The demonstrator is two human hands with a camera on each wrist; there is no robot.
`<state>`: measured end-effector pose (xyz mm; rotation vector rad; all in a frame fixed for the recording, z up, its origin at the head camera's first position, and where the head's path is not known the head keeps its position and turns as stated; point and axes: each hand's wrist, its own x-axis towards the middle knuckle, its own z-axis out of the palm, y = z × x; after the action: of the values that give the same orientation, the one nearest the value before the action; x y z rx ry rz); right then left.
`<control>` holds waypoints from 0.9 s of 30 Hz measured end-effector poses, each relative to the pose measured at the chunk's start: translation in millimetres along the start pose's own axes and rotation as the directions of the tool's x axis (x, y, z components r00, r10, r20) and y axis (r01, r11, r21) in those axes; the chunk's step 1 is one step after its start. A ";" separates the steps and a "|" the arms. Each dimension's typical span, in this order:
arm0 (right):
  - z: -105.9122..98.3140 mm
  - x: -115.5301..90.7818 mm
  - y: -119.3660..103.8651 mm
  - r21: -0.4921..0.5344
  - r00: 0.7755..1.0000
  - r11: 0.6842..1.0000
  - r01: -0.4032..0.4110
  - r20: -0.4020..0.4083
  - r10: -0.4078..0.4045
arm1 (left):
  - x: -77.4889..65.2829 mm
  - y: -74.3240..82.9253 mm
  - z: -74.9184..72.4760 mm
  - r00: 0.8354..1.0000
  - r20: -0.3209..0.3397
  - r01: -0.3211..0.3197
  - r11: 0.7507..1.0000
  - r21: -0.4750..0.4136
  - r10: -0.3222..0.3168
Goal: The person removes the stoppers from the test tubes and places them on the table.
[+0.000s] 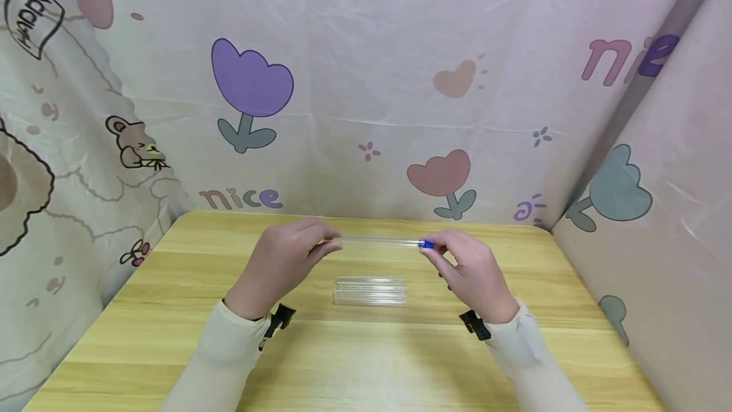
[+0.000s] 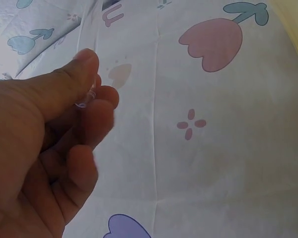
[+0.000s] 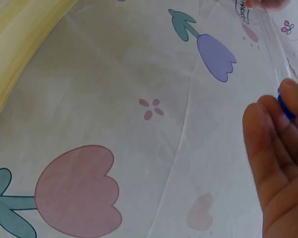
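A clear test tube (image 1: 380,242) is held level above the table between both hands. My left hand (image 1: 293,262) pinches its left end between thumb and fingers; in the left wrist view the clear rounded end (image 2: 85,101) pokes out below the thumb. At the other end sits a blue cap (image 1: 426,243), pinched by the thumb and fingers of my right hand (image 1: 470,272). The right wrist view shows a bit of the blue cap (image 3: 286,105) between those fingers, most of it hidden. Below, several clear tubes (image 1: 370,291) lie side by side on the table.
The wooden table (image 1: 360,361) reaches back to a printed curtain (image 1: 366,81) with flowers and letters. More curtain closes off the left and right sides. Small dark items peek out beside the right hand's fingers.
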<state>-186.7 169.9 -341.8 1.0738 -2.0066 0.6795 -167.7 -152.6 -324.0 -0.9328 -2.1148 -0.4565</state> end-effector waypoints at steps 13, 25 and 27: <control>-8.4 -4.2 5.5 0.122 0.992 0.992 0.025 0.120 -0.040 | -0.1 -1.4 0.8 0.999 0.020 -0.046 0.998 -0.037 0.047; -5.9 -2.9 4.2 0.055 1.000 0.998 0.002 0.007 -0.003 | 0.5 -0.6 1.6 0.999 0.032 -0.035 0.999 -0.033 0.036; -6.2 -2.9 4.9 0.055 1.000 0.998 -0.009 0.024 0.008 | 0.4 -0.7 2.4 0.999 0.030 -0.035 0.999 -0.034 0.036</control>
<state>-187.5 178.2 -341.1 1.1110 -2.0240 0.7329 -169.7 -151.5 -325.2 -1.0007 -2.1206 -0.4633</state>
